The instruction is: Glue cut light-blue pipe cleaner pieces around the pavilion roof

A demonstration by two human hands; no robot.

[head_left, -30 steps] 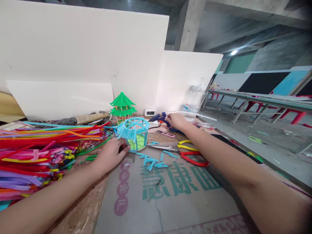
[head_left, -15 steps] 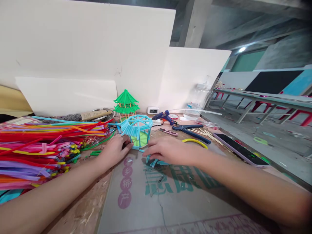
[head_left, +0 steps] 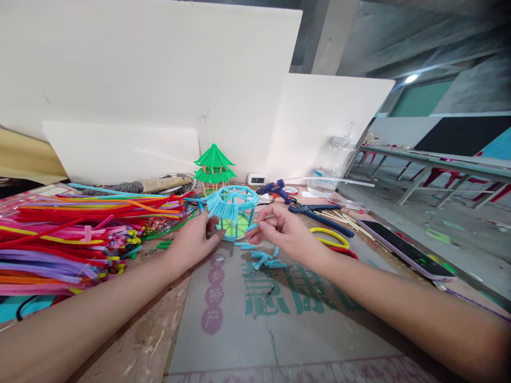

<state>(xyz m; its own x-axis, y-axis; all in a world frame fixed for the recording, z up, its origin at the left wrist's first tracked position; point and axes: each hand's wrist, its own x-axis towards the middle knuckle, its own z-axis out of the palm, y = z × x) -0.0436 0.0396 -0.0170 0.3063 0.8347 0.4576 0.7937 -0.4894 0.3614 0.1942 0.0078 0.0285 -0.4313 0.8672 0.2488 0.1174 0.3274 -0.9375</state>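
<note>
While the fingers of the right hand (head_left: 286,232) pinch a short blue strip (head_left: 252,227), those of the left hand (head_left: 194,238) curl at the left side of the blue model (head_left: 222,208), grip unclear; loose blue pieces (head_left: 262,261) lie before it.

back of the workspace is basically tall white boards (head_left: 159,69), plus a lower white sheet (head_left: 120,154) standing in front on the left. behind them there's a bare concrete pillar (head_left: 325,40) and a grey ceiling (head_left: 439,32), pretty raw looking. off to the right, one bright light (head_left: 411,78) glows near a green wall section (head_left: 423,100). lower down: a black panel (head_left: 449,127), a blue panel (head_left: 499,139), a long table (head_left: 439,163), red stools (head_left: 441,177) under it, scraps littering the grey floor (head_left: 403,215).
</note>
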